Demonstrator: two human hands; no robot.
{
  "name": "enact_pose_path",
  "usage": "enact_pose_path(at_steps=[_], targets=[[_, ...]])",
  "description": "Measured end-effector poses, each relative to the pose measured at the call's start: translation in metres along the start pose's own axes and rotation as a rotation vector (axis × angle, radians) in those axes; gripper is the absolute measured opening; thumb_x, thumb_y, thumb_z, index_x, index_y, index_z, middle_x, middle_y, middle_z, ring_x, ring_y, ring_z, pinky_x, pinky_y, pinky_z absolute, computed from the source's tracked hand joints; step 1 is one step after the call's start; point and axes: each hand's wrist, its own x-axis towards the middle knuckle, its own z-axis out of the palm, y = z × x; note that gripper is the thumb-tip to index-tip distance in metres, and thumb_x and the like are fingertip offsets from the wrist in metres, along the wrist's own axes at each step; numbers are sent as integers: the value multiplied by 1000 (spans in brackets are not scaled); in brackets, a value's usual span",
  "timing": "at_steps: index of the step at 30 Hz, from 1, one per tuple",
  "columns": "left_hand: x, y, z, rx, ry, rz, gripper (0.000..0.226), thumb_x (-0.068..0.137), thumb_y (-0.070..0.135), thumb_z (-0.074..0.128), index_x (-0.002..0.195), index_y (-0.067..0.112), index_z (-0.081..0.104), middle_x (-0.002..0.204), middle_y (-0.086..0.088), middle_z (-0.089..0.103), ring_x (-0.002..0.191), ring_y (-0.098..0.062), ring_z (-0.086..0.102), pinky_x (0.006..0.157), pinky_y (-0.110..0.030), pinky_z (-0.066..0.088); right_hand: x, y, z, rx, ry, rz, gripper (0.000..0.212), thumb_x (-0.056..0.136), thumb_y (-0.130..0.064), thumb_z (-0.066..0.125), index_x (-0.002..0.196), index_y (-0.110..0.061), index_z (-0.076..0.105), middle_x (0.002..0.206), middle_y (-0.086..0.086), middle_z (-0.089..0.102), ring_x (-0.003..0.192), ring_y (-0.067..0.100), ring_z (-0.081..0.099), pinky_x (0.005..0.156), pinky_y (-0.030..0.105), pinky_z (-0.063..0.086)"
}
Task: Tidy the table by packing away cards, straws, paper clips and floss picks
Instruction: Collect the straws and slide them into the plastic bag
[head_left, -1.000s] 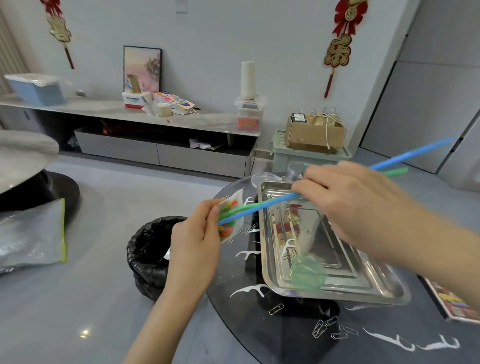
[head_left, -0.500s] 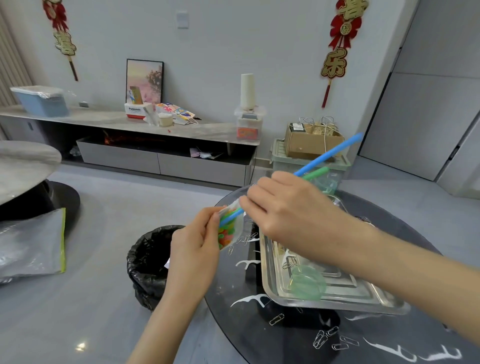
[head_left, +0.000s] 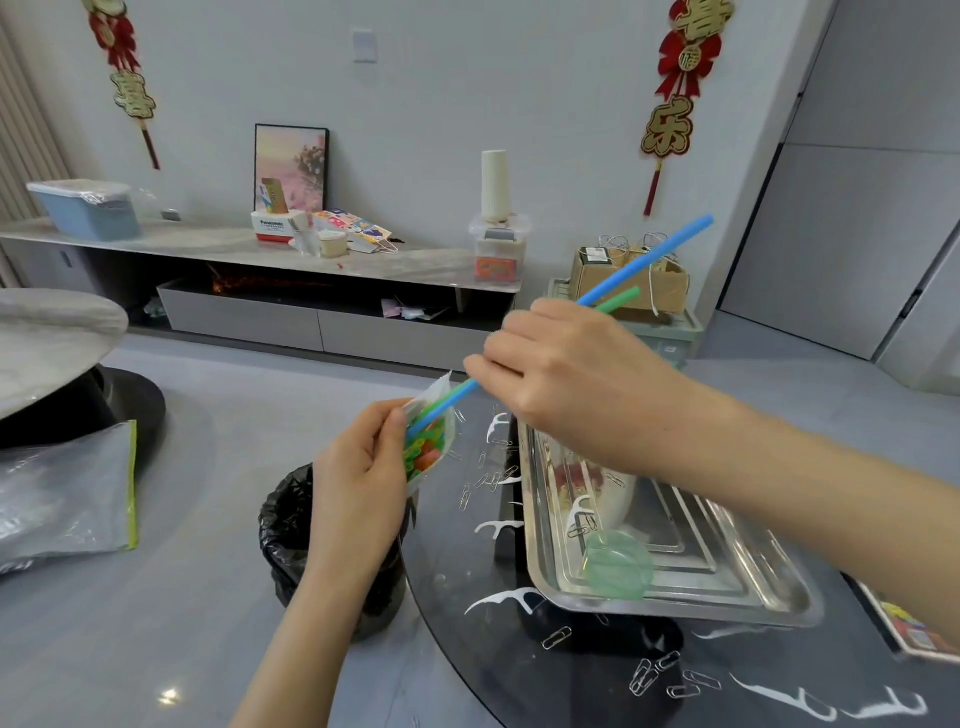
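Both hands are up over the left edge of the round dark glass table. Left hand is pinching a small clear plastic bag stuffed with colourful little pieces, thumb and fingers curled round its side so the mouth points up and to the right. Right hand has its fingers wrapped round two straws held together, a long blue plastic straw and a green plastic straw. Their lower tips are poked into the mouth of the bag, and the top ends stick out past the hand, up and to the right, with the blue one reaching further.

Just right of the bag, under the right forearm, a shiny rectangular steel tray sits on the table. Inside it there's a see-through green round thing (lid or cup, can't tell), plus a floss pick and a clip or two.

White plastic floss picks are scattered on the glass between the bag and the tray and along the near edge. Silver wire paper clips lie loose too, with a little cluster near the front. Something flat with colourful print peeks out at the far right edge, mostly hidden by the arm. A bin with a black plastic liner stands on the floor below the left hand.
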Motion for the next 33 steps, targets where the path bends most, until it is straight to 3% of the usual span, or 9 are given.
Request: enact_pose_path(at_steps=[3, 7, 12, 16, 20, 23, 28, 31, 33], targets=[[-1, 1, 2, 15, -7, 20, 30, 99, 18, 45, 85, 36, 63, 76, 21, 66, 70, 5, 60, 58, -8, 43, 6, -18, -3, 10, 10, -53, 22, 82, 1, 51, 76, -13, 68, 65, -1, 57, 61, 19, 51, 59, 29, 38], [2, 1, 1, 7, -25, 13, 31, 99, 15, 45, 83, 33, 64, 73, 19, 67, 67, 6, 59, 57, -7, 42, 17, -26, 6, 15, -31, -118, 19, 70, -6, 65, 59, -20, 61, 58, -2, 55, 57, 18, 49, 56, 28, 32], [3, 2, -5, -68, -45, 19, 32, 98, 11, 46, 81, 30, 66, 70, 9, 68, 66, 5, 60, 57, -7, 43, 15, -15, 7, 19, -9, -170, 14, 73, -3, 66, 66, -15, 64, 62, -1, 57, 60, 19, 50, 58, 28, 37], [4, -2, -1, -64, -80, 15, 32, 98, 9, 46, 80, 27, 66, 60, 16, 62, 57, 5, 53, 53, -9, 40, 17, -29, 6, 19, 82, -236, 18, 78, -3, 60, 67, -16, 66, 62, -4, 57, 61, 17, 49, 61, 27, 36], [9, -1, -8, -121, -78, 3, 34, 99, 9, 44, 83, 31, 67, 70, 17, 68, 68, 4, 61, 61, -11, 46, 17, -17, 14, -4, 40, -238, 15, 72, -2, 64, 65, -16, 64, 61, -2, 57, 59, 18, 51, 58, 28, 37], [10, -3, -8, -136, -65, -2, 34, 98, 7, 44, 83, 29, 66, 66, 17, 67, 65, 5, 60, 58, -10, 45, 19, -20, 14, 24, 69, -207, 15, 76, 0, 61, 69, -12, 64, 62, 0, 57, 60, 20, 50, 59, 29, 38], [6, 1, 0, -185, -121, -39, 37, 98, 3, 44, 80, 25, 68, 62, 12, 67, 60, 3, 59, 53, -12, 46, 22, -42, 26, 133, 125, -230, 31, 82, 6, 45, 59, -12, 57, 62, 4, 56, 58, 22, 52, 58, 31, 41], [7, 1, 1, -203, -125, -50, 36, 99, 6, 43, 85, 25, 69, 70, 11, 71, 68, 1, 64, 59, -15, 50, 17, -47, 30, 150, 19, -251, 20, 79, 3, 57, 64, -9, 62, 68, 5, 59, 63, 23, 56, 66, 32, 49], [10, -4, -1, -219, -88, -74, 35, 99, 7, 43, 83, 26, 69, 69, 11, 70, 68, 1, 63, 60, -16, 50, 10, -48, 22, 172, 54, -167, 22, 87, 4, 50, 77, -6, 68, 81, 9, 65, 78, 25, 62, 83, 34, 49]])
